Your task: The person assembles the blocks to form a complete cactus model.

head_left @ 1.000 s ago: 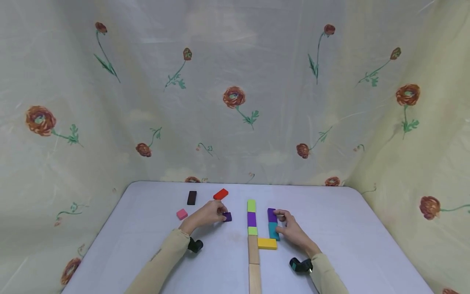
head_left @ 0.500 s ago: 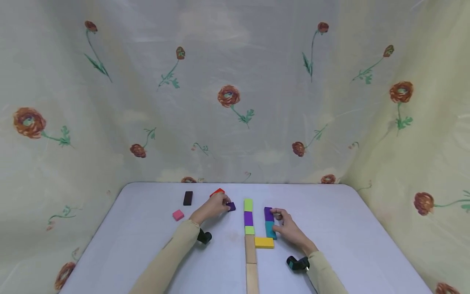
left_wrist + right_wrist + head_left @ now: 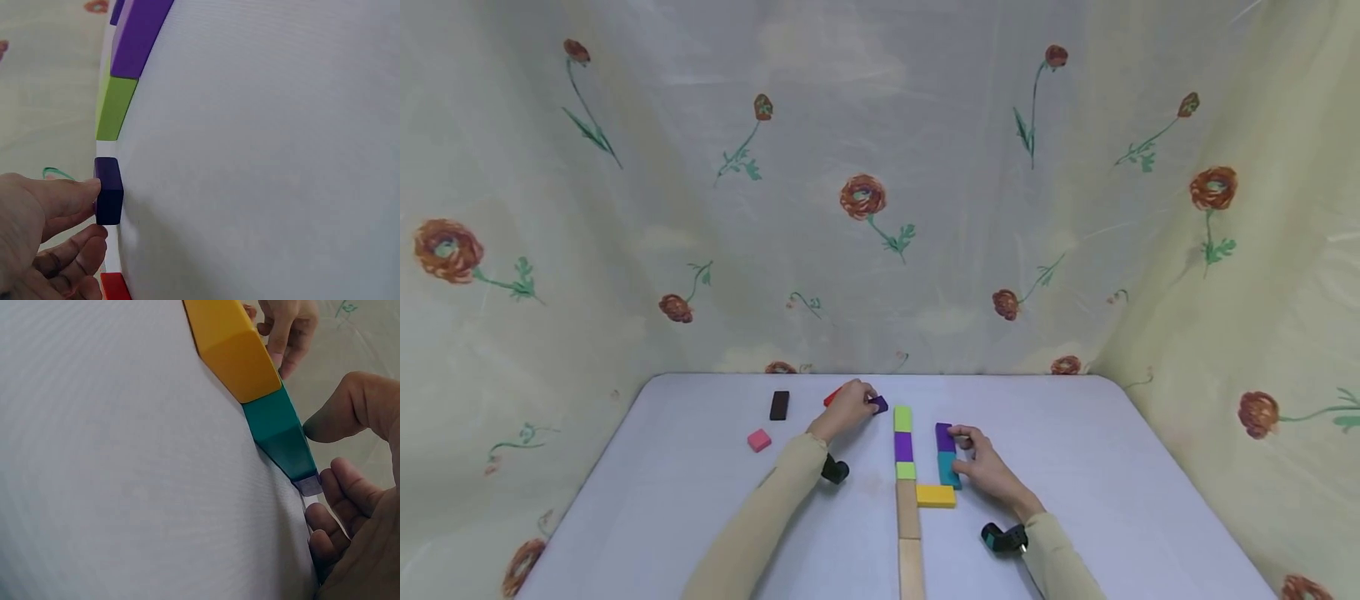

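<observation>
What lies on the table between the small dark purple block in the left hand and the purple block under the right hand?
In the head view, the far lime green block heading the centre row lies between the small dark purple block and the purple block.

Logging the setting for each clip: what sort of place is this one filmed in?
Probably a makeshift indoor recording booth, not a lived-in room. A white table is closed in on three sides by a hung floral cloth, and only coloured blocks such as the yellow block lie on it.
</observation>
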A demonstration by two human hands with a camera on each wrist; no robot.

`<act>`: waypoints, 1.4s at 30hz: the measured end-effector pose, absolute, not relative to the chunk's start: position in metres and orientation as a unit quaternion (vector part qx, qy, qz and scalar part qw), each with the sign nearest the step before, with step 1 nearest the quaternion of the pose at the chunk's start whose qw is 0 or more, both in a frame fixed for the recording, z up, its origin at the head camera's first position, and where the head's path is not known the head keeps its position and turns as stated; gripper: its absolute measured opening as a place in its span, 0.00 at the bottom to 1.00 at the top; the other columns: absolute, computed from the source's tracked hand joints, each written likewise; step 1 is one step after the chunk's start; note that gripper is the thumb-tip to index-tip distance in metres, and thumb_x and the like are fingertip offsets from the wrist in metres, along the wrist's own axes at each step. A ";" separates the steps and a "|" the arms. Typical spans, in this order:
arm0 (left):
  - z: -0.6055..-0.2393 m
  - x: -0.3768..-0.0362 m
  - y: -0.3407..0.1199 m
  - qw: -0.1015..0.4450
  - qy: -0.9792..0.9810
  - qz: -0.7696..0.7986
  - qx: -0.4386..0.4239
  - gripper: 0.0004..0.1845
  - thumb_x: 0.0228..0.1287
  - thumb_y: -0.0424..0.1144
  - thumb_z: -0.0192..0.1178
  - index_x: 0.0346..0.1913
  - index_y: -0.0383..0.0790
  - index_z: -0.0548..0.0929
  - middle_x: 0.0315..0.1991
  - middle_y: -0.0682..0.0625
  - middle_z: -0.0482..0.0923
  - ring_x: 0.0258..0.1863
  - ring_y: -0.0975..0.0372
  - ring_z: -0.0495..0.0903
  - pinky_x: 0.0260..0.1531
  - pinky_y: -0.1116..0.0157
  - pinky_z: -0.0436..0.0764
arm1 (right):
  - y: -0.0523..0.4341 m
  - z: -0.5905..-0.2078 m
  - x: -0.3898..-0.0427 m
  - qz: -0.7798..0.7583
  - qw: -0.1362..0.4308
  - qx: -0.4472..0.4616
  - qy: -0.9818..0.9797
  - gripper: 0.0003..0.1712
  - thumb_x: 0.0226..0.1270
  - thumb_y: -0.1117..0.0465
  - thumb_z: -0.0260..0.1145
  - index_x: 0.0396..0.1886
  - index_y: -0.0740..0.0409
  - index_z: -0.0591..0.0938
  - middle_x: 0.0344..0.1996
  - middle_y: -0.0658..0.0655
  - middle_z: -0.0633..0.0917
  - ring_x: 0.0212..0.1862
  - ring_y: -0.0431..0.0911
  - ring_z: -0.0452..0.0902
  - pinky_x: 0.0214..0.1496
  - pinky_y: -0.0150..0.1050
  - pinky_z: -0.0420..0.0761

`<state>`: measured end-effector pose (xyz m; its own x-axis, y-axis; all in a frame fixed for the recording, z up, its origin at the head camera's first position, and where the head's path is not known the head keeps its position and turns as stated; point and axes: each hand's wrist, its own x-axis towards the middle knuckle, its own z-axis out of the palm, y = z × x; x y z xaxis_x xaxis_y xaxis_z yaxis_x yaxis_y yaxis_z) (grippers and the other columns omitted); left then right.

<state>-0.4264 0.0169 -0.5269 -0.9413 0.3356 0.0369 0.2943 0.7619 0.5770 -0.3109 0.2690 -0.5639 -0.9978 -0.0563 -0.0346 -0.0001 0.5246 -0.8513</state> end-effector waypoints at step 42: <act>-0.534 -0.442 0.055 0.031 0.901 0.394 0.181 0.12 0.58 0.31 0.58 0.45 0.34 0.82 0.40 0.45 0.79 0.38 0.59 0.75 0.39 0.66 0.76 | 0.270 -0.569 -0.315 -0.482 0.022 -0.017 0.876 0.32 0.50 0.65 0.64 0.57 0.47 0.67 0.54 0.53 0.68 0.54 0.50 0.61 0.55 0.50 0.63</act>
<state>-0.4423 0.0552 -0.5338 -0.9323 0.3513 0.0865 0.3020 0.6241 0.7206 -0.3145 0.2700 -0.5689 -0.9984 -0.0508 -0.0229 -0.0079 0.5352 -0.8447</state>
